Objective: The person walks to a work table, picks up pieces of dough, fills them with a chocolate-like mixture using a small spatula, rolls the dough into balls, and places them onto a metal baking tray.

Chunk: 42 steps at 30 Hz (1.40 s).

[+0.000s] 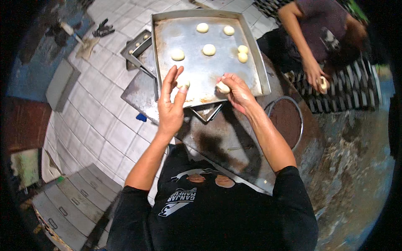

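Observation:
A large square metal baking pan (184, 31) lies before me with several pale round dough balls on it, one of them a dough ball (209, 49) near its middle. On the right, two dough balls (242, 53) touch each other. My right hand (239, 93) grips a dough ball (222, 87) between thumb and fingers over the pan's near side. Fingers stretched up and thumb apart, my left hand (171, 102) is open over the near left of the pan. A dough ball (183, 81) shows beside its thumb, seemingly not gripped.
Under the pan is a dark, stained tabletop (222, 138). To its right sits a round-rimmed container (285, 121) with brown contents. A co-worker (312, 46) holds a pale piece beside a dark slatted rack (343, 90). Smaller trays (136, 48) stick out at the left.

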Available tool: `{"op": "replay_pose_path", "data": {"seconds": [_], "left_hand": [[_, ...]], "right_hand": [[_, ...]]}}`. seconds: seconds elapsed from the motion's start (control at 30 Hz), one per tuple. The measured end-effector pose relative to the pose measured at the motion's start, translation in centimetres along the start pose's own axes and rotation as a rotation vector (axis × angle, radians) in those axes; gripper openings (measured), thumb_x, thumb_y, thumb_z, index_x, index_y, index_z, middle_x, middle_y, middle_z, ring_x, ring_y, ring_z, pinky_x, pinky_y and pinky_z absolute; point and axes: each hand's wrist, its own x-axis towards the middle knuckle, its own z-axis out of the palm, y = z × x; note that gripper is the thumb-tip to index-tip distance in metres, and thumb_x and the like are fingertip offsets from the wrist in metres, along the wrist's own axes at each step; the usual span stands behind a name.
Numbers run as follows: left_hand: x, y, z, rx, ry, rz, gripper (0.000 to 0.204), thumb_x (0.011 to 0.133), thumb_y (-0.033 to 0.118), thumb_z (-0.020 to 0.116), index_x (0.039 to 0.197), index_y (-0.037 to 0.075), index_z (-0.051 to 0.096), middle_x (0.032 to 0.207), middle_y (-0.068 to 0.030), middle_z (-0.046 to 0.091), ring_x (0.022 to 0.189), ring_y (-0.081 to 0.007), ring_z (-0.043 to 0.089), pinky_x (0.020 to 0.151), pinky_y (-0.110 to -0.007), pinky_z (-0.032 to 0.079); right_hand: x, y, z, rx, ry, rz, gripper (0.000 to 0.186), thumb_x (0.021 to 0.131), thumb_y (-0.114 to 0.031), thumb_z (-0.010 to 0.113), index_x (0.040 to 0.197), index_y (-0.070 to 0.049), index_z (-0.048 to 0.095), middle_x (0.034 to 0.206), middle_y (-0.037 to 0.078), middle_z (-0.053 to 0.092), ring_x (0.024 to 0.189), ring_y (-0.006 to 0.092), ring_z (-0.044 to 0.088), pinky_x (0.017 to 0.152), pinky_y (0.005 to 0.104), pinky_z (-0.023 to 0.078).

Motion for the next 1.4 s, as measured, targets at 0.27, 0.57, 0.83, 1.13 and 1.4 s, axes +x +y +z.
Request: {"op": "replay_pose_path", "data": {"seconds": [0.27, 0.57, 0.83, 1.13, 1.4], "left_hand": [[3.5, -3.0, -8.4, 0.225, 0.126, -0.137, 0.043, 0.097, 0.013, 0.057, 0.138, 0.000, 0.054, 0.137, -0.0150, 0.059, 0.127, -0.0229, 0.054, 0.106, -0.035, 0.041], [7.2, -4.5, -6.7, 0.157, 0.056, -0.131, 0.040, 0.095, 0.000, 0.056, 0.135, 0.004, 0.057, 0.137, -0.0114, 0.058, 0.125, -0.0216, 0.056, 0.103, -0.035, 0.045], [6.8, -1.2, -0.9, 0.059, -0.155, -0.062, 0.026, 0.100, 0.004, 0.053, 0.124, -0.001, 0.061, 0.114, -0.0115, 0.067, 0.098, -0.0185, 0.067, 0.088, -0.030, 0.053], [-2.7, -2.7, 11.4, -0.190, -0.160, -0.434, 0.043, 0.105, 0.023, 0.050, 0.139, -0.002, 0.046, 0.122, -0.0137, 0.062, 0.107, -0.0183, 0.063, 0.090, -0.031, 0.053], [-18.8, -0.5, 17.6, -0.106, -0.526, -0.403, 0.036, 0.108, 0.035, 0.045, 0.084, 0.009, 0.050, 0.076, 0.0029, 0.049, 0.071, -0.0060, 0.045, 0.063, -0.025, 0.040]], "right_hand": [[9.9, 1.0, -0.6, -1.575, -0.530, -0.804, 0.049, 0.088, -0.026, 0.071, 0.128, -0.003, 0.054, 0.141, 0.020, 0.048, 0.127, 0.0392, 0.048, 0.106, 0.0485, 0.041], [10.9, -1.0, 0.7, -1.180, -0.514, -0.296, 0.058, 0.101, -0.043, 0.050, 0.145, -0.006, 0.046, 0.155, 0.018, 0.037, 0.146, 0.0309, 0.032, 0.122, 0.0440, 0.022], [13.9, -2.2, -11.2, -1.103, 0.776, -0.506, 0.034, 0.082, -0.025, 0.076, 0.098, 0.003, 0.064, 0.088, 0.016, 0.066, 0.081, 0.0266, 0.065, 0.076, 0.0378, 0.051], [-7.7, 2.2, -3.1, -0.544, 0.360, -0.506, 0.034, 0.082, -0.007, 0.076, 0.110, 0.001, 0.059, 0.090, 0.004, 0.062, 0.079, 0.0120, 0.060, 0.072, 0.0288, 0.051], [-27.5, 12.7, -5.1, -0.121, 0.541, -0.489, 0.025, 0.093, -0.005, 0.066, 0.115, 0.006, 0.061, 0.102, 0.010, 0.070, 0.088, 0.0122, 0.065, 0.080, 0.0265, 0.053]]}}
